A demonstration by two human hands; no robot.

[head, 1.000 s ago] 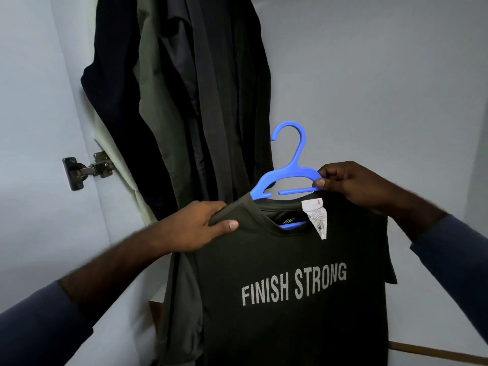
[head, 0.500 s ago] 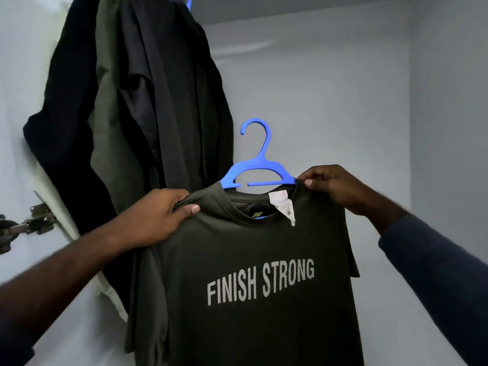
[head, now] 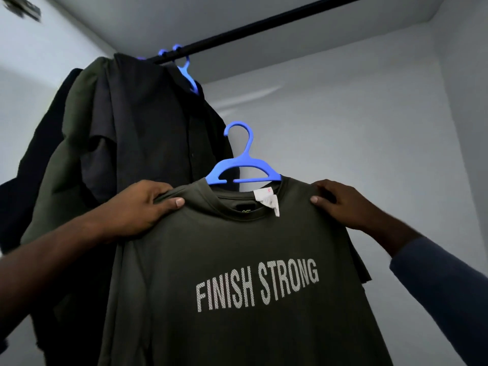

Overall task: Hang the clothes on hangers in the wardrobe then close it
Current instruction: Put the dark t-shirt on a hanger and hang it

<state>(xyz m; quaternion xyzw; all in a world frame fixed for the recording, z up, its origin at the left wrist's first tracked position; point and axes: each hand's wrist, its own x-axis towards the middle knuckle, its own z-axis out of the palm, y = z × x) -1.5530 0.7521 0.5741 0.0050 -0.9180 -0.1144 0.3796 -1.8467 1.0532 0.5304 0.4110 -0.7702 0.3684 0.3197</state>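
Gripping each shoulder of a dark green T-shirt (head: 237, 260), the left hand (head: 142, 207) and right hand (head: 340, 204) hold it up on a blue hanger (head: 244, 167), whose hook is below the black rail (head: 264, 22). Behind, dark garments (head: 126, 128) hang from that rail at the left.

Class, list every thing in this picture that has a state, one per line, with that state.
T-shirt: on the hanger, held up, not yet hung.
hanger: in the T-shirt's collar, hook free below the rail.
rail: carries hung clothes.
hung clothes: hanging from the rail.
label: flipped out of the collar.
left hand: grips one T-shirt shoulder.
right hand: grips the other shoulder.
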